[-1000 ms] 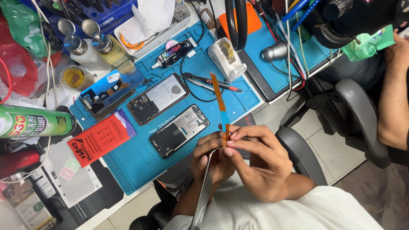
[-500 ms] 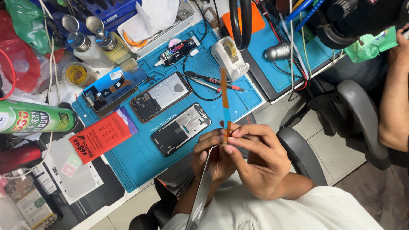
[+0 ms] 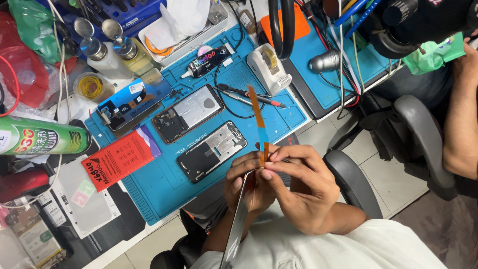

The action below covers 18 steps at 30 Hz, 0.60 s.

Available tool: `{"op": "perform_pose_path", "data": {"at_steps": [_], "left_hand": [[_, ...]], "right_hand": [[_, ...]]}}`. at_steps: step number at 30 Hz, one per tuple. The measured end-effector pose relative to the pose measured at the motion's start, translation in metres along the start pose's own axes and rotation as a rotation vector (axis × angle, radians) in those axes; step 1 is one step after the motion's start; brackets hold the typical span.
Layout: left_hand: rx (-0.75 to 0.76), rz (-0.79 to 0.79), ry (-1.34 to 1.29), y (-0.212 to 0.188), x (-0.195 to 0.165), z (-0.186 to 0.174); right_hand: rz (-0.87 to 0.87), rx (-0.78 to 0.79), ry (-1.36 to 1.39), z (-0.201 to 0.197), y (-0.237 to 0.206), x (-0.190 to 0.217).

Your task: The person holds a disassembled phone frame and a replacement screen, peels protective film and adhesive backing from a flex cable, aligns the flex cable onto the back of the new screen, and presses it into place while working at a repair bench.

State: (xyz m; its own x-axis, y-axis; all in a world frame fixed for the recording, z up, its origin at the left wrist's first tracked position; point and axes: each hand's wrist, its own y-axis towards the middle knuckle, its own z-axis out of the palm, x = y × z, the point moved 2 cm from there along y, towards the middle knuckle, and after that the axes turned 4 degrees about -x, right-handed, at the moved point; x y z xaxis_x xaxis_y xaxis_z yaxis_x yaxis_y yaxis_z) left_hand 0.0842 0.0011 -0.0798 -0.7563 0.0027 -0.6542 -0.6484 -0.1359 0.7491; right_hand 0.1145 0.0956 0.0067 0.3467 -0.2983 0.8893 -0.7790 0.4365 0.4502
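We hold a long, thin orange strip that stands up from our fingers, above the front edge of the blue rubber mat. Our right hand pinches the bottom end of the strip between thumb and fingertips. Our left hand is closed around the top of a thin flat phone screen panel, which we see only edge-on. Most of the left hand is hidden behind the right one, and the low end of the panel is cut off by the picture edge.

On the mat, just beside our hands, lies a dark opened phone body. A second opened phone with a silver plate lies further up, and a shiny glass screen lies left of that. A flat red packet with white marks sits at the mat's left edge. A green spray can lies on its side further left, partly cut off. A black glue tube with a white tip lies near the top of the mat, next to a white tape holder. On the right, another person's arm reaches in, only partly seen.
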Motion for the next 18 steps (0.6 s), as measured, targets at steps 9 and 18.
{"op": "perform_pose_path", "data": {"at_steps": [9,18], "left_hand": [[0.016,-0.052,-0.098,0.005,-0.002,0.005],[-0.043,-0.179,-0.320,0.010,-0.005,0.016]], "right_hand": [[0.014,0.000,0.049,-0.003,-0.001,-0.002],[-0.027,-0.034,-0.059,-0.005,-0.001,-0.001]]}}
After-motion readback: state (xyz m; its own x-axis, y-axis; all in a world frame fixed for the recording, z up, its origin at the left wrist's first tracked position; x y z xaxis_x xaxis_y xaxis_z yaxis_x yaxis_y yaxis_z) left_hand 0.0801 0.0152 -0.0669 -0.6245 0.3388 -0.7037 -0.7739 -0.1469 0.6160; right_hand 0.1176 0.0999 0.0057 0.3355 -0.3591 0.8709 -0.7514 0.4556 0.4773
